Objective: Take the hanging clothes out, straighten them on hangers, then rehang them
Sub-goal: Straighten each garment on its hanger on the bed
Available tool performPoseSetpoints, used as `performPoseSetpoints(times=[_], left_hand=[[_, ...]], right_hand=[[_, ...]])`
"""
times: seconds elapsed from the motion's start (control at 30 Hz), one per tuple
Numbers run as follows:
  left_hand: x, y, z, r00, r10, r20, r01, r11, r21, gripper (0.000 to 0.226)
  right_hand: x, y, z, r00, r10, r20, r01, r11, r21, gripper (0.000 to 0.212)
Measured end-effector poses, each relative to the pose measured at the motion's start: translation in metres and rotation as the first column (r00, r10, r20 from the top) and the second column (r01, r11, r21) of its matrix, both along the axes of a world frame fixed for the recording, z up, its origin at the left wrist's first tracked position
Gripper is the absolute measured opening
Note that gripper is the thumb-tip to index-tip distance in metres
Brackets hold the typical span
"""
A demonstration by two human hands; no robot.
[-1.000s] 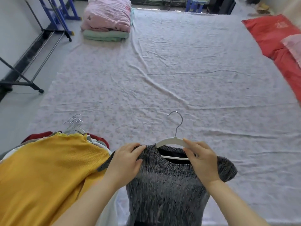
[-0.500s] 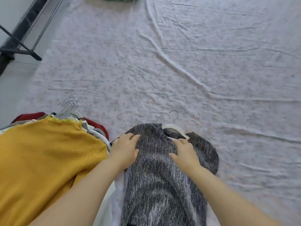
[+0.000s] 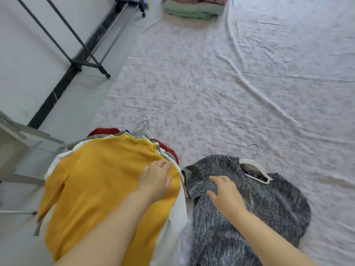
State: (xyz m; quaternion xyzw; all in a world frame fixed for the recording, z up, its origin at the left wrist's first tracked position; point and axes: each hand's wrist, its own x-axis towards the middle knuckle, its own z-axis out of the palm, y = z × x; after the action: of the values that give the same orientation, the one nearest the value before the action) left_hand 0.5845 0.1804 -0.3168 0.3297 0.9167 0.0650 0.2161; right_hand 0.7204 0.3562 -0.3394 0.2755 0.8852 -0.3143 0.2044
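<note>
The grey marled top [image 3: 269, 204], on its white hanger [image 3: 255, 169], lies on the floral sheet [image 3: 230, 93] under the flat, unclenched right grip [image 3: 224, 196], while the left grip [image 3: 155, 181] rests equally flat on the neighbouring yellow sweater [image 3: 99, 179].

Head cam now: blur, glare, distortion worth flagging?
Head view: soft throughout, likely motion blur, worst on the forearms at the bottom edge; left hand on the yellow top and right hand on the grey sweater lack crisp edges. Head view: light even, shadows faint, no glare. Head view: wide-angle stretch at the edges; the clothes rack leans hard top left.
</note>
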Motion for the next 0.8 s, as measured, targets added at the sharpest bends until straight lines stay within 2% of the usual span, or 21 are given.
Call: performPoseSetpoints(times=[0.37, 0.5, 0.67, 0.8], left_hand=[[-0.123, -0.13, -0.028, 0.999, 0.049, -0.022, -0.047, 0.995, 0.086, 0.05], [-0.16, -0.164, -0.048, 0.999, 0.052, -0.015, -0.05, 0.993, 0.109, 0.05], [-0.179, -0.187, -0.069, 0.999, 0.047, 0.005, -0.048, 0.988, 0.146, 0.05], [-0.183, -0.192, -0.077, 0.999, 0.034, 0.022, -0.038, 0.984, 0.174, 0.051]], right_hand=[[-0.171, -0.12, -0.032, 0.992, 0.033, -0.125, -0.028, 0.999, 0.036, 0.042], [-0.225, -0.141, -0.065, 0.995, 0.023, -0.095, -0.014, 0.995, 0.098, 0.057], [-0.243, -0.153, -0.103, 0.999, 0.046, 0.002, -0.045, 0.984, 0.172, 0.079], [-0.237, -0.154, -0.107, 0.993, 0.001, -0.121, 0.022, 0.982, 0.19, 0.077]])
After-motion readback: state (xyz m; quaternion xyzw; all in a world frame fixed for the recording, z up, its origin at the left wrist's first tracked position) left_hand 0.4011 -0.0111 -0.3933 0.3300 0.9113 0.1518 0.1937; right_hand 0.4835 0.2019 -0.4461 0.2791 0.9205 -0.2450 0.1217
